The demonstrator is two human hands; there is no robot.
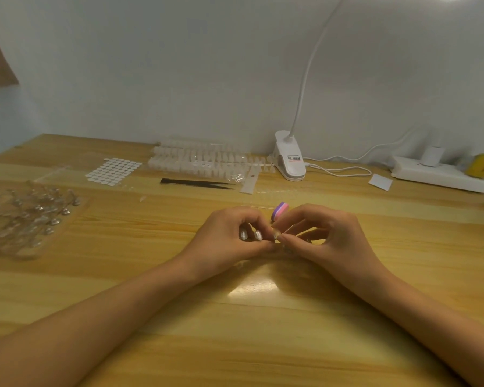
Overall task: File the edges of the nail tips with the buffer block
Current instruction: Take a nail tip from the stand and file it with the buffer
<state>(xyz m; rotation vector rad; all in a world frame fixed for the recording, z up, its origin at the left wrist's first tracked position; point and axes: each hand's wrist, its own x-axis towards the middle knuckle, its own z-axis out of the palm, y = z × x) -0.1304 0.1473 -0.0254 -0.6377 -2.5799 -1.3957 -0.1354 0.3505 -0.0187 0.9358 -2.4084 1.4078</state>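
Left hand (229, 236) pinches a blurred nail tip (276, 235); right hand (327, 233) grips half-hidden buffer block (280, 209).

Count log, single view. We record hands: 2, left hand (229, 236) and right hand (322, 233).

- Buffer block (280, 210): 1.
- Nail tip (276, 235) where the fingers (299, 216) meet: 1, blurred.
- Loose tip (142, 198) on the counter (263, 331): 1.
- Tweezers (196, 182): 1 pair.
- Clip lamp (289, 160): 1.
- Power strip (442, 177): 1, carrying 1 plug (432, 156).
- White card (380, 182): 1.
- Yellow object (479, 165): 1.
- Sheet of white dots (113, 171): 1; we cannot count the dots.
- Strips of tips (204, 160): several, overlapping, number unresolved.
- Clear tray (25, 216): 1, contents uncountable.
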